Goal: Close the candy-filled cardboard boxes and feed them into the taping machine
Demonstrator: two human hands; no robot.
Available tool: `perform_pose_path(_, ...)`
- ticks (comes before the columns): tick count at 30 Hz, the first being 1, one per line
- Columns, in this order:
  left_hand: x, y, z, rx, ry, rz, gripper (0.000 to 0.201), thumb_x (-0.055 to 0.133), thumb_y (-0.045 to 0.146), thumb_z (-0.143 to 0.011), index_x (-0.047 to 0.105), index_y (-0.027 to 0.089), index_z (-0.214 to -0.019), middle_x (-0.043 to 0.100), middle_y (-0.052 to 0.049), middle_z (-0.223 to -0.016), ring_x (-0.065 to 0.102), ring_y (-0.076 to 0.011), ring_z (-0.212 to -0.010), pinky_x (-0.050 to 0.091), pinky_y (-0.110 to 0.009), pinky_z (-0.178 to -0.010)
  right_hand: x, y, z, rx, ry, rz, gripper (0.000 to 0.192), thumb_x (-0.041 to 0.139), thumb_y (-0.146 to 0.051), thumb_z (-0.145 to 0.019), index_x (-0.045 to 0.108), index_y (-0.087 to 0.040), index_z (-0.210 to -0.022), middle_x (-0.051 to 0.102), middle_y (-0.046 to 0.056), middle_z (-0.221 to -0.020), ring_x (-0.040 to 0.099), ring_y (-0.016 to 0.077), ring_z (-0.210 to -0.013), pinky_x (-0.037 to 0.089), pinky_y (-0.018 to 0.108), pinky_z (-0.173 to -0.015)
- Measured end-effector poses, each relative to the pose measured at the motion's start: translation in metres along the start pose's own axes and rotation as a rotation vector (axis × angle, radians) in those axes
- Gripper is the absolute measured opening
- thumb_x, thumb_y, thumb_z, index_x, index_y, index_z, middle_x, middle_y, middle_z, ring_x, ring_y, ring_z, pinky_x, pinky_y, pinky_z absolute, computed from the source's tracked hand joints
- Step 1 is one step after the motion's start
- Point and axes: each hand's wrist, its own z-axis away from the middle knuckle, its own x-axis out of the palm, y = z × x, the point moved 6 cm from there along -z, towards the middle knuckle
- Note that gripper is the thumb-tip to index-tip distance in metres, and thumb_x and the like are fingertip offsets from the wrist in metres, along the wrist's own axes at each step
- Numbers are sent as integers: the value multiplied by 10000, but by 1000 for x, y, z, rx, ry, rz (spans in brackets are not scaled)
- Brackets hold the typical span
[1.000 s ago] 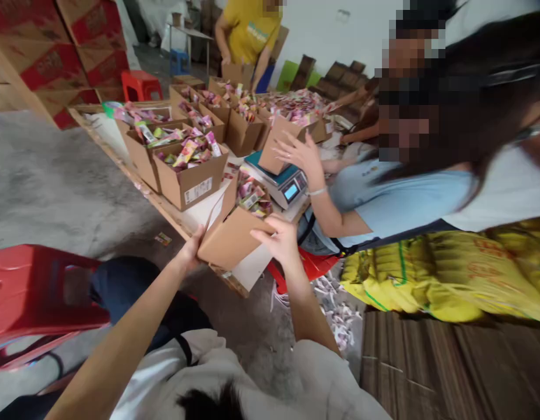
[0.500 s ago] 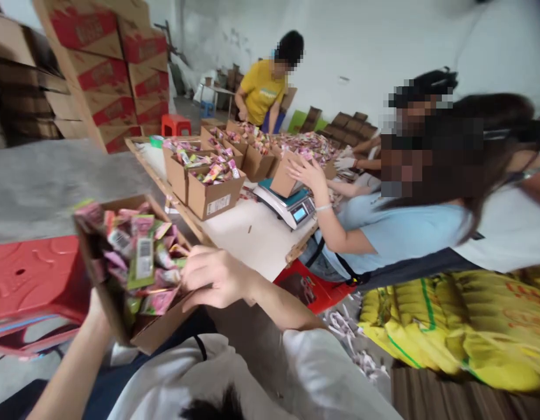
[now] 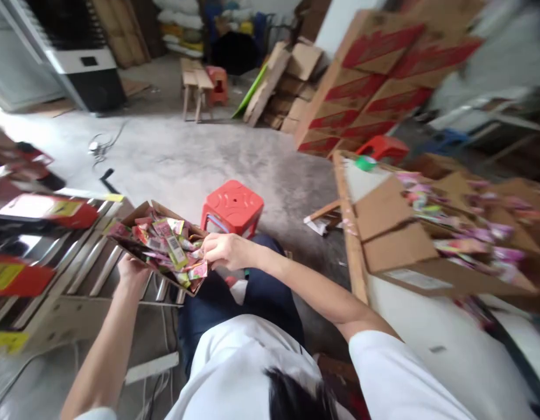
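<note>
An open cardboard box [image 3: 150,205] full of small pink and green wrapped packets [image 3: 176,245] is held up in front of me, tilted, over the near end of a roller conveyor [image 3: 93,256]. My left hand [image 3: 133,269] supports it from below on its near left side, fingers partly hidden beneath the cardboard. At the right end of the box, my right hand [image 3: 221,251] has its fingers curled over the edge, next to the packets. Whether the box touches the rollers I cannot tell.
A red stool [image 3: 234,204] stands just ahead. To my right, a wooden-edged table [image 3: 353,251] bears filled cardboard boxes [image 3: 396,245] and a green tape roll [image 3: 365,163]. Stacked cartons [image 3: 353,99] rise behind. A taping machine with red parts [image 3: 77,216] sits on the conveyor.
My view has swung left, away from the table and co-workers. The box has travelled left with both hands still on it, and the conveyor has come into view.
</note>
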Motion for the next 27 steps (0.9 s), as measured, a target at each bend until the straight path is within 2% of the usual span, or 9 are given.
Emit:
perform_pose_path(4, -66, 11, 2, 103, 278, -77, 175, 639, 203, -571, 649, 175, -743, 681, -31, -723, 669, -240, -822, 579, -386, -773, 31, 36, -43, -100, -89, 12, 214, 497, -107, -938, 661, -159, -812, 689, 96, -962, 579, 201, -1149, 517, 320, -955)
perform_pose_path(7, -87, 39, 10, 242, 252, -241, 195, 709, 144, -538, 658, 126, -726, 660, 0, -678, 624, -162, -695, 544, -307, -731, 43, 48, -52, -120, -62, -62, 280, 417, -47, -934, 648, -178, -845, 701, 84, -1017, 530, 196, -1286, 456, 400, -1088)
perform_pose_path(11, -71, 98, 19, 443, -15, -147, 376, 833, 205, -612, 709, 75, -942, 701, -18, -782, 593, -90, -677, 491, -226, -694, 32, 43, -41, 5, 102, -240, 216, 533, -146, -886, 596, -186, -1088, 613, 119, -1310, 365, 264, -1444, 265, 576, -1202)
perform_pose_path(13, -54, 119, 19, 411, -131, -148, 440, 857, 253, -672, 699, 58, -1034, 708, -40, -825, 585, -73, -654, 473, -206, -645, 27, 38, -37, 109, 191, -347, 413, 607, -275, -865, 516, -178, -1256, 466, 160, -1483, 308, 289, -1472, 257, 588, -1198)
perform_pose_path(15, -39, 132, 19, 344, -230, -225, 454, 876, 270, -676, 697, 41, -1025, 700, -46, -819, 578, -71, -625, 464, -205, -607, 30, 29, -42, 144, 210, -393, 476, 589, -373, -901, 487, -178, -1323, 446, 161, -1507, 367, 285, -1440, 266, 569, -1195)
perform_pose_path(18, -25, 144, 21, 261, -319, -362, 440, 884, 270, -670, 693, 38, -991, 672, -26, -794, 556, -67, -624, 432, -184, -561, 48, 20, -66, 130, 86, -358, 324, 468, -405, -992, 630, -193, -1175, 624, 98, -1334, 574, 253, -1249, 368, 498, -1129)
perform_pose_path(20, -19, 150, 23, 200, -351, -445, 384, 876, 215, -672, 680, 44, -954, 659, -21, -803, 554, -65, -646, 413, -162, -545, 65, 22, -85, 150, -56, -314, 340, 412, -390, -1020, 688, -192, -1040, 673, 70, -1239, 657, 229, -1080, 477, 427, -980)
perform_pose_path(23, -9, 148, 28, 33, -404, -589, 281, 819, 68, -700, 636, 71, -913, 624, 14, -743, 535, -48, -555, 397, -145, -497, 89, 28, -109, 215, -239, -214, 328, 415, -352, -1017, 683, -164, -1026, 671, 94, -1175, 675, 217, -918, 501, 374, -824)
perform_pose_path(27, 11, 135, 32, -147, -492, -985, 273, 772, -82, -658, 645, 45, -865, 539, 79, -596, 460, -17, -486, 326, -102, -457, 119, 31, -127, 334, -358, -110, 249, 482, -190, -936, 651, -115, -1103, 650, 158, -1156, 664, 232, -892, 490, 384, -829)
